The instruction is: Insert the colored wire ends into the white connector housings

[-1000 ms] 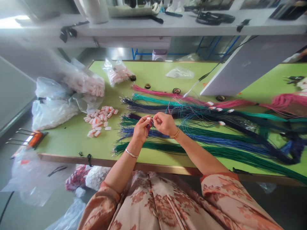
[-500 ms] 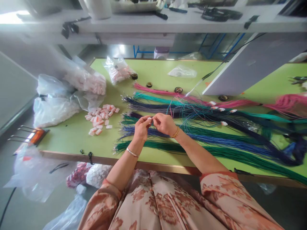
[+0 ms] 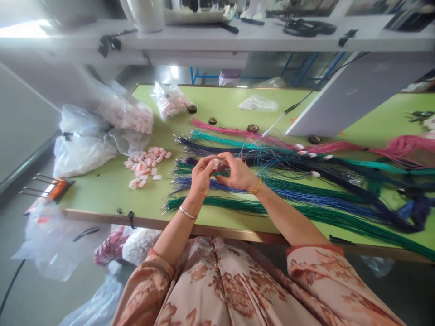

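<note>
My left hand (image 3: 201,175) pinches a small white connector (image 3: 215,164) above the wire bundles. Beside it, my right hand (image 3: 238,173) has its thumb and fingers curved into a ring near the connector; what its fingertips hold is too small to make out. Under the hands run bundles of dark, blue (image 3: 299,197) and green wires (image 3: 326,213). Farther back lie teal (image 3: 217,138) and pink wires (image 3: 214,127). Several wired connectors (image 3: 315,174) rest on the bundles to the right. A pile of white and orange connectors (image 3: 146,164) lies left of the hands.
Bags of connectors (image 3: 125,111) and white bags (image 3: 81,151) stand at the left of the green table (image 3: 102,194). Black tape rolls (image 3: 252,128) lie behind the wires. A grey upright panel (image 3: 343,99) and a shelf (image 3: 204,40) rise beyond.
My right hand has shifted slightly right, and its fingers have spread from a tight pinch into a ring. The connector in my left hand shows more clearly. The view has shifted slightly.
</note>
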